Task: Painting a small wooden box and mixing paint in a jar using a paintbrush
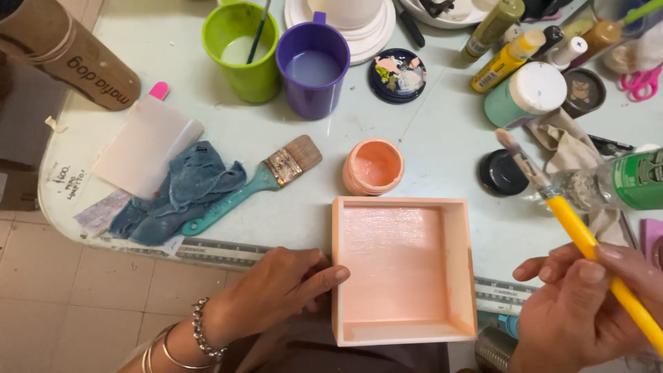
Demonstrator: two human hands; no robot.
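Right now our left hand (276,290) lies loosely open against the left wall of the shallow square wooden tray (402,269), index finger stretched along its edge, bracing it but gripping nothing. Our right hand (587,311) is closed around a yellow-handled brush (566,214), held up off the work with its bristles pointing away toward the back of the table, well clear of the tray. The tray sits at the near edge of the pale table (442,138), partly overhanging it, its floor and walls already coated in peach.

Just beyond the tray stands the open jar of peach paint (373,166), with its black lid (502,173) off to the right. Further left lie a wide teal-handled brush (255,183) and a crumpled blue rag (181,190). Behind them stand a green mug (242,52) with a brush in it and a purple mug (314,68) of cloudy water.

We judge this to be a pause between strokes in painting the tray's inside. A next stroke would call for lowering the bristles into the jar or onto the floor while the left hand keeps the tray from sliding.
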